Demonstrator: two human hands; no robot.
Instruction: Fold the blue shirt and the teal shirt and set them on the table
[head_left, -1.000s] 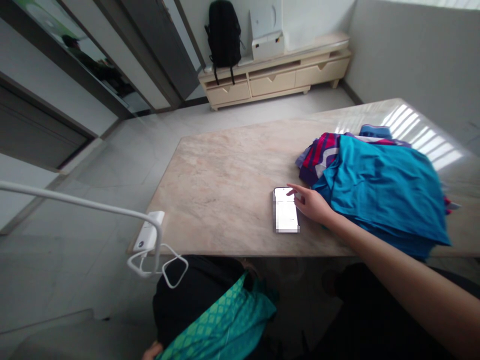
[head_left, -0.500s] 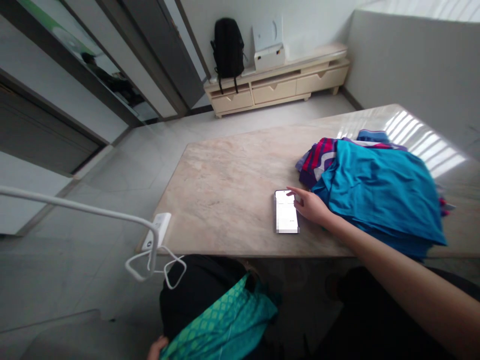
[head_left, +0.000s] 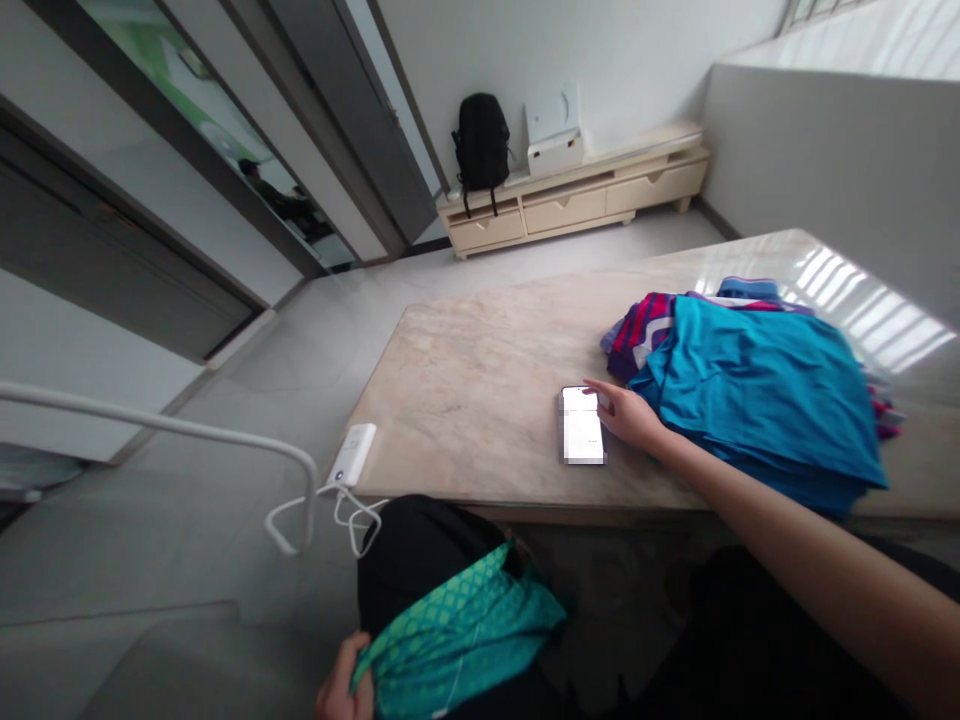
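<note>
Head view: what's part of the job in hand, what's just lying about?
In use:
phone, right hand at its screen
green cloth, held by left hand
clothes pile, probably

Lying about, apparently:
white device
black backpack
white boxes

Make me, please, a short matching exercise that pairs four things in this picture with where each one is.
Things:
1. phone
2. green patterned cloth
3. plain blue cloth
4. black backpack

Places:
A. on the low cabinet by the wall
B. on the table, with a finger of the right hand over its screen
C. below the table edge, gripped at one end by the left hand
D. over a striped garment

Pairs: 1-B, 2-C, 3-D, 4-A
</note>
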